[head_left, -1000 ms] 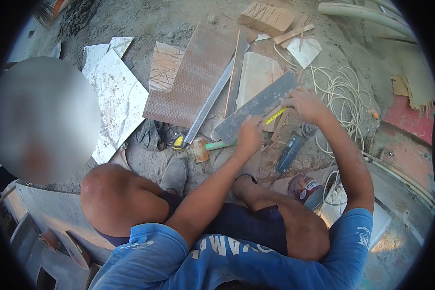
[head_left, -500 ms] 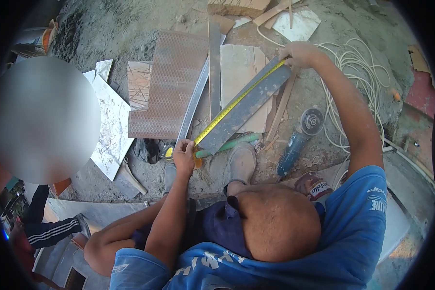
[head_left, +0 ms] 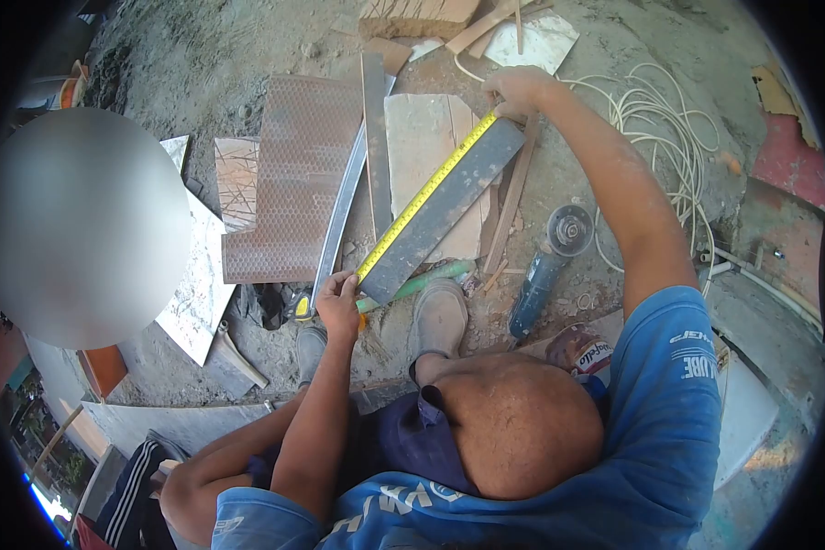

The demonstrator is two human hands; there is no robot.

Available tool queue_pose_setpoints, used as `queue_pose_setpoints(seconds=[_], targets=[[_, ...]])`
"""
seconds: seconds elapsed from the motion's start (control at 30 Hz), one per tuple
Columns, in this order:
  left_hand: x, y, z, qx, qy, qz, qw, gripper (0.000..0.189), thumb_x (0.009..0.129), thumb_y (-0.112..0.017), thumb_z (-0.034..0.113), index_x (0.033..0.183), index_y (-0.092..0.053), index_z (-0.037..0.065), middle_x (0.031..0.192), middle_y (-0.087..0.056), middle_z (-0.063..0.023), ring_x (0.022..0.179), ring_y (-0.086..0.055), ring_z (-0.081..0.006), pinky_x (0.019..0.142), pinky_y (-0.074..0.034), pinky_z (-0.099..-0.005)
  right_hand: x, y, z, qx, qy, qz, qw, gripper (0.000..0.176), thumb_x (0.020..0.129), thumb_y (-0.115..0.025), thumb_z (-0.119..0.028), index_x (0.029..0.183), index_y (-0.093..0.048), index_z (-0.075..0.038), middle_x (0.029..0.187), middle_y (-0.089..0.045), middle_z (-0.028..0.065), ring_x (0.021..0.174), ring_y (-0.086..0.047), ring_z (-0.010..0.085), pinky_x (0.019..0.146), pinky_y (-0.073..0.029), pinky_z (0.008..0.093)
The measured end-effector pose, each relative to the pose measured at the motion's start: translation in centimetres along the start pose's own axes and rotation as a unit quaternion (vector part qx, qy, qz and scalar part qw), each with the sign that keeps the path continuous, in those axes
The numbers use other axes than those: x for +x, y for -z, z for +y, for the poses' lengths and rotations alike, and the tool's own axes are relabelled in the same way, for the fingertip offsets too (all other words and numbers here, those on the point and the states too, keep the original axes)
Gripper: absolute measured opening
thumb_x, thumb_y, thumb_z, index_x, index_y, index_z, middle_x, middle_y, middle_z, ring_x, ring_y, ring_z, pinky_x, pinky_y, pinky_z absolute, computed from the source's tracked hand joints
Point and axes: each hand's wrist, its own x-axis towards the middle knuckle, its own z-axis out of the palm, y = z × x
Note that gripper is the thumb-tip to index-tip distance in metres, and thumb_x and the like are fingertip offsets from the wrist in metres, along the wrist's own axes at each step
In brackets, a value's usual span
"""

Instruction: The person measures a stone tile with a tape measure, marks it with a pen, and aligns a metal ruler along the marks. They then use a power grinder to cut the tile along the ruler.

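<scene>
A yellow tape measure blade [head_left: 428, 194] is stretched along the left long edge of a dark grey strip of tile [head_left: 454, 206]. My left hand [head_left: 338, 298] pinches the blade at the strip's near end. At the far upper end, my right hand [head_left: 520, 92] has its fingers closed around the other end of the tape, by the strip's corner; its fingertips are partly hidden. Under the strip's near end runs a green tube [head_left: 422, 280]. A yellow-and-black object [head_left: 300, 305] lies on the ground left of my left hand.
An angle grinder [head_left: 548, 266] lies right of my shoe, near a coiled pale cable [head_left: 665, 137]. Beyond are a beige slab [head_left: 422, 137], a brown patterned tile [head_left: 302, 174] and a white marbled piece [head_left: 197, 298]. A hammer [head_left: 238, 362] and a labelled container [head_left: 577, 350] are close to my legs.
The tape now sits flush along the strip's left edge, where it crossed the strip's face before. The view has shifted slightly, and a person's striped trouser leg at lower left has moved.
</scene>
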Motion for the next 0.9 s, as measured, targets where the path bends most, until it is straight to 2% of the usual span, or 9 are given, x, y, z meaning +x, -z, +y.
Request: queue_pose_setpoints(seconds=[0.07, 0.1, 0.17, 0.27, 0.37, 0.47, 0.6, 0.67, 0.9], targets=[[-0.1, -0.1, 0.2, 0.008, 0.004, 0.0, 1.0, 0.013, 0.091, -0.066, 0.006, 0.1, -0.068, -0.003, 0.087, -0.068, -0.0047, 0.077, -0.062, -0.0106, 0.071, -0.051, -0.0244, 0.4, -0.1, 0.2, 0.006, 0.026, 0.027, 0.999, 0.024, 0.072, -0.078, -0.024, 0.093, -0.071, -0.017, 0.101, -0.071, 0.0038, 0.094, -0.067, 0.026, 0.079, -0.053, 0.04], [-0.1, -0.2, 0.3, 0.008, 0.003, -0.001, 1.0, 0.013, 0.091, -0.066, 0.006, 0.1, -0.068, -0.003, 0.087, -0.068, -0.0047, 0.077, -0.062, -0.0106, 0.071, -0.051, -0.0244, 0.5, -0.1, 0.4, 0.006, 0.025, 0.028, 0.999, 0.024, 0.072, -0.078, -0.024, 0.093, -0.071, -0.017, 0.101, -0.071, 0.0038, 0.094, -0.067, 0.026, 0.079, -0.053, 0.04], [-0.1, -0.3, -0.2, 0.005, -0.021, 0.015, 1.0, 0.011, 0.091, -0.066, 0.006, 0.098, -0.069, -0.002, 0.081, -0.067, -0.0029, 0.07, -0.06, -0.0085, 0.064, -0.049, -0.0234, 0.7, -0.1, 0.6, 0.037, 0.02, 0.037, 0.998, 0.02, 0.07, -0.08, -0.023, 0.087, -0.072, -0.016, 0.087, -0.072, 0.0031, 0.086, -0.068, 0.0252, 0.073, -0.053, 0.0395], [-0.1, -0.3, -0.5, 0.054, -0.043, 0.033, 0.997, 0.012, 0.091, -0.067, 0.007, 0.098, -0.07, -0.002, 0.082, -0.068, -0.004, 0.07, -0.061, -0.009, 0.064, -0.05, -0.0237, 1.0, -0.3, 0.8, 0.037, 0.033, 0.06, 0.997, 0.019, 0.069, -0.08, -0.023, 0.083, -0.071, -0.015, 0.079, -0.071, 0.0024, 0.081, -0.069, 0.025, 0.071, -0.053, 0.0389], [-0.3, -0.4, -0.4, 0.025, -0.027, 0.035, 0.999, 0.013, 0.091, -0.067, 0.008, 0.099, -0.07, -0.002, 0.083, -0.069, -0.005, 0.07, -0.062, -0.0095, 0.064, -0.051, -0.0241, 0.8, -0.4, 0.7, 0.023, -0.008, 0.061, 0.998, 0.021, 0.068, -0.08, -0.023, 0.084, -0.07, -0.015, 0.083, -0.071, 0.0032, 0.083, -0.069, 0.0248, 0.072, -0.053, 0.0389], [-0.4, -0.2, 0.0, 0.028, -0.001, 0.023, 0.999, 0.014, 0.091, -0.067, 0.006, 0.1, -0.069, -0.004, 0.088, -0.069, -0.0058, 0.077, -0.063, -0.0108, 0.071, -0.051, -0.0247, 0.6, -0.6, 0.6, 0.037, -0.008, 0.072, 0.997, 0.023, 0.068, -0.08, -0.023, 0.086, -0.07, -0.014, 0.088, -0.071, 0.0041, 0.086, -0.068, 0.0251, 0.073, -0.053, 0.0393], [-0.2, -0.2, -0.1, 0.037, 0.004, 0.022, 0.999, 0.013, 0.091, -0.068, 0.006, 0.1, -0.069, -0.003, 0.088, -0.069, -0.0055, 0.077, -0.063, -0.0106, 0.071, -0.051, -0.0246, 0.3, -0.5, 0.4, 0.02, 0.015, 0.072, 0.997, 0.025, 0.068, -0.079, -0.022, 0.089, -0.069, -0.014, 0.094, -0.071, 0.0045, 0.092, -0.067, 0.0255, 0.076, -0.053, 0.0399], [0.0, -0.1, -0.4, 0.019, -0.03, 0.016, 0.999, 0.012, 0.091, -0.067, 0.007, 0.098, -0.07, -0.002, 0.081, -0.067, -0.0031, 0.069, -0.061, -0.0087, 0.064, -0.049, -0.0226, 0.2, -0.7, 0.5, 0.014, 0.019, 0.08, 0.997, 0.026, 0.068, -0.078, -0.023, 0.092, -0.07, -0.015, 0.098, -0.071, 0.0048, 0.095, -0.066, 0.0259, 0.079, -0.053, 0.0402], [0.2, 0.2, -0.4, -0.001, -0.022, -0.001, 1.0, 0.011, 0.091, -0.067, 0.006, 0.098, -0.069, -0.002, 0.08, -0.066, -0.0017, 0.068, -0.059, -0.0075, 0.063, -0.048, -0.0221, -0.2, -1.1, 0.5, 0.027, 0.002, 0.085, 0.996, 0.027, 0.071, -0.077, -0.024, 0.097, -0.072, -0.018, 0.103, -0.071, 0.0049, 0.098, -0.066, 0.0261, 0.081, -0.054, 0.0398]])
